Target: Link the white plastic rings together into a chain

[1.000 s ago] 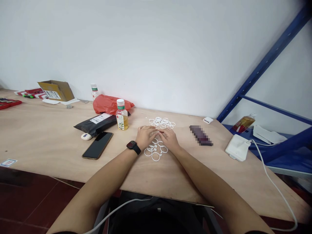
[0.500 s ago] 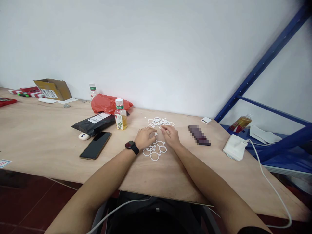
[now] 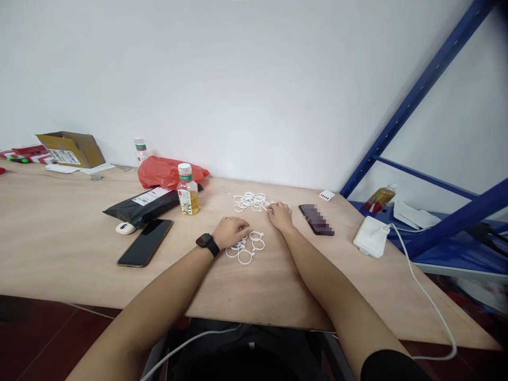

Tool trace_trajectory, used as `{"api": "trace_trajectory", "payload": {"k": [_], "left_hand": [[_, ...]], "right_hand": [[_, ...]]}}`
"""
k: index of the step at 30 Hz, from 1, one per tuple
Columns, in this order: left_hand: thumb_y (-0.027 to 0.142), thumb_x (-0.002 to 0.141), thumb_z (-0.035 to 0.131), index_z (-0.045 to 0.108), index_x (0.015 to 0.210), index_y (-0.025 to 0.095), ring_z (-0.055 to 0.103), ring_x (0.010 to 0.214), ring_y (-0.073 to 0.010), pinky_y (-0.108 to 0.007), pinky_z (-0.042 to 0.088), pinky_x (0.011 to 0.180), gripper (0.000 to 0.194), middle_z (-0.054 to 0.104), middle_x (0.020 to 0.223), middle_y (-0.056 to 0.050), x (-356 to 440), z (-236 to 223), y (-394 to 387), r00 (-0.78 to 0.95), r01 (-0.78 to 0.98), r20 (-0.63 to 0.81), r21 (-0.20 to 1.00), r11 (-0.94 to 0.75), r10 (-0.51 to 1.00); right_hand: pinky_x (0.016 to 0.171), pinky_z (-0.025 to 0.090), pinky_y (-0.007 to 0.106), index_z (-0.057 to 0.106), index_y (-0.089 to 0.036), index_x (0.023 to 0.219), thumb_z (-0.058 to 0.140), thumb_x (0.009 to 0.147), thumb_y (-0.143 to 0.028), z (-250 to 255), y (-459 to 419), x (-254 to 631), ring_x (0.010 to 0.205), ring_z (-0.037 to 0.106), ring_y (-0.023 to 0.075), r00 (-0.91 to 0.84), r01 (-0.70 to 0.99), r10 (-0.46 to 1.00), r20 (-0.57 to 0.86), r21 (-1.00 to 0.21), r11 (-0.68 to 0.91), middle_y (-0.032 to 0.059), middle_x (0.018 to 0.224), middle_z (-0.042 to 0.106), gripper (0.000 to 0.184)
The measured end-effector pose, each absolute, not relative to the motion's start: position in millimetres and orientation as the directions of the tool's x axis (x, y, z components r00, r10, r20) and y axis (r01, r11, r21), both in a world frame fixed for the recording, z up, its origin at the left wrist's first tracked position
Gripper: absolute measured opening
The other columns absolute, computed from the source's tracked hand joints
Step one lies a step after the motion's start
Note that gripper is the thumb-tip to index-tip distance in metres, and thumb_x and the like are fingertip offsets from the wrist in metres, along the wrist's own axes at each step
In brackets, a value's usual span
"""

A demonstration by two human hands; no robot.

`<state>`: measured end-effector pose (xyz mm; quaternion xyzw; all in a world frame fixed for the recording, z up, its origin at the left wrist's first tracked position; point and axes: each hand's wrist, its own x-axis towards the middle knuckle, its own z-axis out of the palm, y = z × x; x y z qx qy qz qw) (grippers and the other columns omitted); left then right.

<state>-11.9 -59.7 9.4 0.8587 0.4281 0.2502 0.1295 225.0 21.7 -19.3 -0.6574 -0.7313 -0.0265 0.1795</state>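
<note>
The right hand [image 3: 281, 216] was at the edge of the far pile of thin, round, white plastic rings [image 3: 249, 201], to the right of the clear plastic bottle with a white cap and yellow liquid [image 3: 188, 201]. Its fingers were bent and close together, the tips at an outer ring; whether they were clamped on it could not be told. The left hand [image 3: 230, 232], nearer the person than the bottle and to its right, had its fingers curled and its thumb close beside them, over the edge of a second group of small white rings with round tabs [image 3: 252, 254]. Whether it gripped one was hidden.

As a judgement, the far rings overlapped, so a good pick called for a fingertip pinch on one outer band or tab, with a small sideways slide to free it from its neighbours before any lift. A straight pull could have dragged several along. The left hand was best kept low and light, since a pressing palm or wrist could have shifted the nearer rings or bent their thin bands.
</note>
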Motion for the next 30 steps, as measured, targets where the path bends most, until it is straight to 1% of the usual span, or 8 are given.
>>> {"api": "trace_trajectory", "payload": {"k": [5, 8, 11, 15, 20, 23, 26, 30], "left_hand": [[0.045, 0.091, 0.052, 0.073, 0.097, 0.02, 0.066, 0.087, -0.0196, -0.031, 0.047, 0.084, 0.033, 0.073, 0.095, -0.006, -12.5, 1.9, -56.2, 0.454, 0.66, 0.401, 0.449, -0.602, 0.796], [0.044, 0.09, 0.055, 0.069, 0.108, 0.02, 0.064, 0.098, -0.0225, -0.036, 0.047, 0.091, 0.033, 0.07, 0.104, -0.008, -13.3, -0.7, -55.0, 0.38, 0.653, 0.508, 0.444, -0.613, 0.773], [0.041, 0.087, 0.06, 0.062, 0.123, 0.021, 0.057, 0.112, -0.0252, -0.041, 0.045, 0.097, 0.041, 0.062, 0.121, -0.011, -14.1, 2.2, -56.1, 0.311, 0.66, 0.619, 0.406, -0.633, 0.721], [0.039, 0.087, 0.062, 0.06, 0.127, 0.026, 0.05, 0.122, -0.0269, -0.046, 0.038, 0.103, 0.041, 0.054, 0.136, -0.01, -13.6, 8.3, -59.9, 0.351, 0.684, 0.64, 0.323, -0.654, 0.684], [0.039, 0.088, 0.061, 0.064, 0.12, 0.028, 0.059, 0.111, -0.0228, -0.047, 0.032, 0.105, 0.034, 0.068, 0.119, -0.005, -11.9, 8.7, -61.5, 0.384, 0.69, 0.562, 0.352, -0.632, 0.733], [0.037, 0.087, 0.062, 0.066, 0.117, 0.027, 0.061, 0.111, -0.0223, -0.045, 0.033, 0.104, 0.032, 0.068, 0.12, -0.005, -11.2, 7.1, -60.8, 0.363, 0.686, 0.565, 0.376, -0.623, 0.741], [0.033, 0.087, 0.062, 0.071, 0.107, 0.025, 0.062, 0.111, -0.0225, -0.042, 0.039, 0.1, 0.023, 0.068, 0.121, -0.006, -9.9, 5.6, -59.0, 0.372, 0.653, 0.577, 0.394, -0.647, 0.727], [0.034, 0.091, 0.059, 0.075, 0.094, 0.023, 0.069, 0.092, -0.0177, -0.031, 0.05, 0.086, 0.02, 0.075, 0.101, -0.004, -9.0, 4.0, -54.9, 0.424, 0.51, 0.56, 0.502, -0.698, 0.712]], "right_hand": [[0.091, 0.037, 0.039, 0.068, -0.023, 0.103, 0.052, 0.092, -0.028, -12.0, 12.6, 225.5, 0.106, 0.052, 0.0271, -0.094, 0.948, 0.904, 0.418, -0.241, 0.21, 0.0095, 0.108, 0.065, 0.02], [0.09, 0.04, 0.038, 0.067, -0.021, 0.104, 0.048, 0.094, -0.025, -8.5, 2.8, 220.0, 0.103, 0.056, 0.0256, -0.167, 0.888, 0.835, 0.525, -0.288, 0.359, 0.0086, 0.106, 0.068, 0.022], [0.09, 0.042, 0.039, 0.066, -0.021, 0.107, 0.051, 0.093, -0.024, -7.6, -15.2, 208.2, 0.1, 0.059, 0.0247, -0.312, 0.791, 0.748, 0.586, -0.276, 0.546, 0.007, 0.105, 0.07, 0.021], [0.087, 0.045, 0.041, 0.063, -0.023, 0.113, 0.058, 0.09, -0.025, -8.0, -41.0, 191.2, 0.095, 0.061, 0.0252, -0.405, 0.682, 0.648, 0.645, -0.259, 0.684, 0.0064, 0.1, 0.071, 0.023], [0.088, 0.047, 0.042, 0.06, -0.025, 0.118, 0.057, 0.091, -0.024, -6.2, -51.1, 184.6, 0.096, 0.063, 0.0237, -0.394, 0.595, 0.565, 0.725, -0.268, 0.758, 0.0057, 0.102, 0.071, 0.027], [0.087, 0.05, 0.041, 0.062, -0.026, 0.117, 0.056, 0.093, -0.026, -4.6, -50.9, 185.0, 0.094, 0.065, 0.0221, -0.371, 0.531, 0.537, 0.758, -0.301, 0.792, 0.0051, 0.101, 0.072, 0.025], [0.083, 0.052, 0.039, 0.066, -0.026, 0.108, 0.056, 0.093, -0.027, -3.7, -52.6, 183.4, 0.088, 0.066, 0.0204, -0.353, 0.47, 0.531, 0.77, -0.345, 0.812, 0.0039, 0.094, 0.073, 0.018], [0.079, 0.053, 0.036, 0.071, -0.025, 0.096, 0.059, 0.092, -0.027, -2.0, -55.3, 179.5, 0.083, 0.066, 0.0192, -0.32, 0.451, 0.583, 0.746, -0.421, 0.787, 0.003, 0.088, 0.074, 0.013]]}}
